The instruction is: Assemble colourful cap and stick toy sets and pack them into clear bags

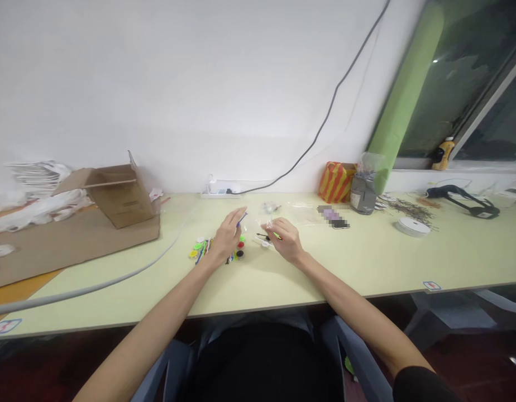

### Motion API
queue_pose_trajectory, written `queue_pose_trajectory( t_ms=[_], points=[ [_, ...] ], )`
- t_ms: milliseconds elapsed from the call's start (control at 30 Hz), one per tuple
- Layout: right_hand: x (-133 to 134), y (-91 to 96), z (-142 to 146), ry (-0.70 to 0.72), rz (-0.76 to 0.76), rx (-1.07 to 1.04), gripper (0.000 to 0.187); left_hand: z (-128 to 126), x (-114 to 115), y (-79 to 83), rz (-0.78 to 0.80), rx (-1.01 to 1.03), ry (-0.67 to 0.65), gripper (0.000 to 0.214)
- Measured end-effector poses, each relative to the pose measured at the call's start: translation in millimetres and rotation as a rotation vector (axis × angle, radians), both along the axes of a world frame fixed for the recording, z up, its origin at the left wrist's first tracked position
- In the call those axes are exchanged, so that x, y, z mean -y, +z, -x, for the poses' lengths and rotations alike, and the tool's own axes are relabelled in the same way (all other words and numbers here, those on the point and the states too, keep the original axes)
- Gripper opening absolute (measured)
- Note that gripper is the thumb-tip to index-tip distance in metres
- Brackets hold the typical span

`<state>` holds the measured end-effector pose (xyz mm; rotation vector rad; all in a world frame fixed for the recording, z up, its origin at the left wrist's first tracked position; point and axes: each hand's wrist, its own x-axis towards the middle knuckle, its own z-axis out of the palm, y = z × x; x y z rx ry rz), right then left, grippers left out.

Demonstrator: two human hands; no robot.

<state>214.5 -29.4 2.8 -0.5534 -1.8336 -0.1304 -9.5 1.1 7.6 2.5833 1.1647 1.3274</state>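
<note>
My left hand (228,234) is raised over a cluster of small coloured plastic pieces (203,247) on the pale green table (367,262). Its fingers pinch a thin blue stick (242,219). My right hand (285,239) rests on the table with fingers curled round a small clear plastic bag (264,226); a bit of green shows by the fingers. Small red, green and black round pieces (240,248) lie between the hands.
An open cardboard box (119,192) stands at the left on flat cardboard. A grey hose (115,276) curves across the table. A white power strip (220,192), striped bag (337,181), grey jar (362,192), tape roll (412,226) and black strap (467,201) lie behind and right.
</note>
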Motion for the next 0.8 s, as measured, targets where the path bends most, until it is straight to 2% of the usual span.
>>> queue_pose_trajectory(
  t_ms=[67,133,200,267,367,467,600,700,800],
  points=[
    [-4.1,1.9,-5.4,-0.044,0.08,-0.074,0.028,0.7,-2.1,-0.2,0.037,0.068,0.004,0.06],
    [-11.4,3.5,-15.5,-0.165,0.247,-0.08,0.033,1.4,-5.9,-0.7,0.097,0.194,0.02,0.055],
    [-20.2,4.3,-29.7,-0.315,0.474,0.052,0.027,2.3,-10.0,-0.6,0.238,0.4,-0.004,0.05],
    [-27.9,4.1,-45.6,-0.435,0.699,0.26,0.018,3.9,-12.9,0.6,0.454,0.658,-0.089,0.052],
    [-34.4,2.5,-65.6,-0.509,0.919,0.458,0.026,8.2,-13.6,4.1,0.74,0.941,-0.264,0.056],
    [-36.2,0.5,-76.1,-0.517,0.998,0.511,0.037,12.7,-11.3,6.9,0.857,0.985,-0.37,0.057],
    [-37.0,-2.2,-79.1,-0.443,1.054,0.486,0.041,13.3,-5.9,8.9,0.943,0.853,-0.427,0.063],
    [-39.1,-3.8,-80.3,-0.413,1.017,0.415,0.043,10.5,-0.2,12.3,0.983,0.731,-0.451,0.063],
    [-43.0,-2.1,-81.6,-0.419,0.916,0.196,0.03,8.6,4.5,16.5,1.023,0.647,-0.467,0.063]
  ],
)
